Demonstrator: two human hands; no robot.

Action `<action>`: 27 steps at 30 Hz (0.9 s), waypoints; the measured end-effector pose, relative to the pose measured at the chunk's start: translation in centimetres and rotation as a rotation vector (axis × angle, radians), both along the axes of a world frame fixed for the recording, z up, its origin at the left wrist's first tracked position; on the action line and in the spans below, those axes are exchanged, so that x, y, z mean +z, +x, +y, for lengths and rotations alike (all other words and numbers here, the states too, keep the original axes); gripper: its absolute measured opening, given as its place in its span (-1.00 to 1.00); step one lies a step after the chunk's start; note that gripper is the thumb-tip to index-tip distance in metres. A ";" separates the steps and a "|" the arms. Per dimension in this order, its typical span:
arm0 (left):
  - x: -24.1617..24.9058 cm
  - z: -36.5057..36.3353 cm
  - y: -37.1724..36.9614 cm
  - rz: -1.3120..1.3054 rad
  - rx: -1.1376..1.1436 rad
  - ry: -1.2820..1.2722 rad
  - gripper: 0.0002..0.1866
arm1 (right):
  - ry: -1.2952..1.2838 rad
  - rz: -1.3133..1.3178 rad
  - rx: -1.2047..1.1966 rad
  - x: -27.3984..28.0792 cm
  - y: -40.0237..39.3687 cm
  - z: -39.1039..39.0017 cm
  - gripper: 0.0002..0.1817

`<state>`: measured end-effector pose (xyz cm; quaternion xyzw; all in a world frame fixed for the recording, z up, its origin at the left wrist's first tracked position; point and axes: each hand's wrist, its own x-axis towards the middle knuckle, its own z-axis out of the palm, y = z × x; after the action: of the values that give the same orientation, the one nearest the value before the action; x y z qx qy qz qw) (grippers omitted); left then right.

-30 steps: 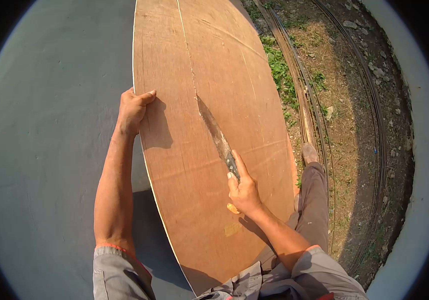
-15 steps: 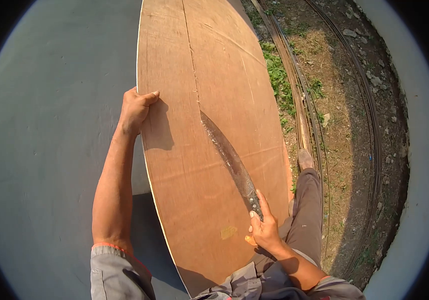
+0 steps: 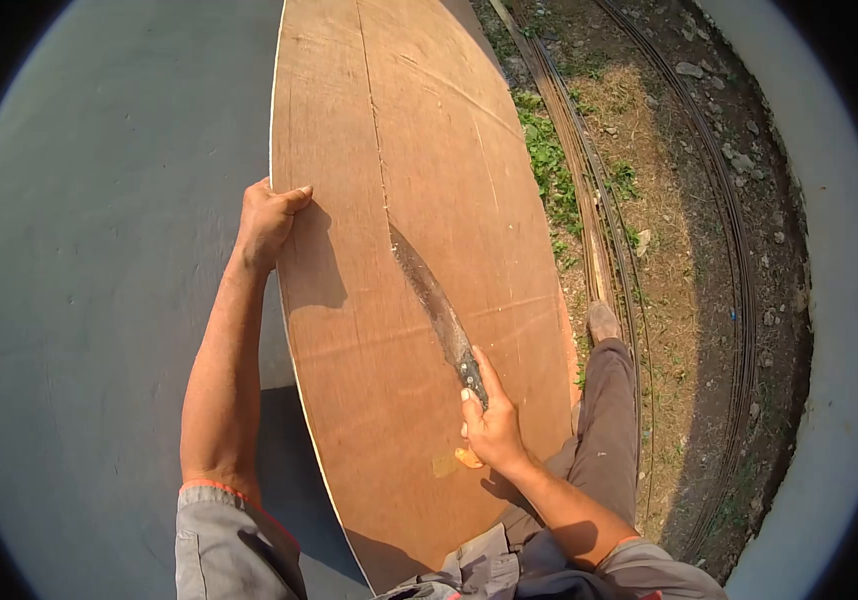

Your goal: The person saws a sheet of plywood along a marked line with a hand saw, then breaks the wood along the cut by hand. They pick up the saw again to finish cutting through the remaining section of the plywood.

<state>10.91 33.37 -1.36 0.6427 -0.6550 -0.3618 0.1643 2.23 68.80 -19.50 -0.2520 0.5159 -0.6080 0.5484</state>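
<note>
A large plywood sheet [image 3: 429,150] stretches away from my body, with a long cut line running down it from the far end. My right hand [image 3: 492,425] is wrapped round the handle of a hand saw [image 3: 432,295]. The saw's tip end sits in the plywood at the near end of the cut, and most of the blade shows above the surface. Along the sheet's left edge, my left hand [image 3: 271,218] grips the plywood, thumb on top and fingers hidden beneath. A small patch of tape or stain marks the board near my right hand.
On the left rises a smooth grey wall [image 3: 119,250]. To the right, long thin rods [image 3: 589,180] lie on dirt ground [image 3: 684,370] with grass and stones. My shoe [image 3: 604,320] is beside the rods. A pale wall [image 3: 849,200] borders the far right.
My right hand has moved forward and left with the saw, pushing more of the blade down through the plywood. My left hand keeps its hold on the edge. The view has shifted slightly.
</note>
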 end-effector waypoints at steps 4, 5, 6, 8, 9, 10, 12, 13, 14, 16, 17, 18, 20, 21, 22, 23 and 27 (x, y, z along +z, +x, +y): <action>-0.3 -0.2 0.6 -0.003 0.020 -0.007 -0.66 | 0.025 0.039 0.053 -0.3 1.3 -8.9 -0.28; -0.3 -0.5 0.7 -0.022 0.030 0.000 -0.66 | 0.015 0.077 0.044 -0.5 1.7 -7.9 -0.28; -0.1 -0.3 0.6 -0.050 0.048 0.019 -0.67 | 0.012 0.064 0.036 -1.0 2.1 -3.4 -0.28; 0.1 -0.5 0.0 -0.035 0.034 -0.014 -0.67 | 0.060 -0.015 0.031 -0.5 0.7 4.6 -0.29; -0.1 0.0 0.0 -0.036 0.029 -0.026 -0.68 | 0.129 -0.089 0.053 1.0 -0.9 6.8 -0.29; -0.4 0.5 0.1 -0.025 0.029 -0.019 -0.68 | 0.135 -0.078 0.052 0.8 -1.2 7.3 -0.29; -0.2 -0.1 0.0 -0.011 0.059 0.043 -0.62 | 0.071 0.028 0.056 -0.9 -1.3 6.8 -0.29; -0.3 -0.2 0.9 -0.004 0.050 0.033 -0.62 | 0.061 0.035 0.047 -1.7 -1.5 6.7 -0.29; -0.8 -0.7 1.9 0.031 0.049 0.011 -0.59 | 0.035 0.067 0.054 -2.5 -1.6 6.5 -0.29; 0.4 1.0 0.7 0.220 0.144 0.113 -0.50 | 0.029 0.104 0.065 -2.5 -2.4 6.6 -0.30; 1.1 1.6 0.5 0.232 0.147 0.123 -0.50 | 0.049 0.079 0.088 -2.1 -2.9 6.3 -0.30; 1.7 2.2 0.9 0.260 0.136 0.183 -0.50 | 0.067 0.055 0.120 -1.8 -3.5 6.2 -0.30; 2.2 3.3 3.4 0.271 0.140 0.251 -0.48 | 0.128 0.019 0.149 -0.3 -4.8 6.1 -0.31; 2.3 4.4 4.5 0.274 0.152 0.247 -0.48 | 0.184 -0.029 0.156 0.3 -4.9 6.0 -0.32; 2.5 6.1 4.5 0.216 0.158 0.200 -0.47 | 0.179 -0.022 0.163 0.3 -5.1 5.8 -0.32; 2.6 7.8 4.3 0.160 0.161 0.159 -0.45 | 0.153 -0.021 0.151 0.0 -5.4 5.9 -0.32; 2.6 12.7 3.6 -0.045 0.222 0.067 -0.45 | 0.173 -0.032 0.177 0.5 -7.6 5.4 -0.33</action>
<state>14.53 46.07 1.24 0.7244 -0.5709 -0.3486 0.1669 -5.42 74.22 -19.03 -0.2386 0.5335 -0.5141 0.6278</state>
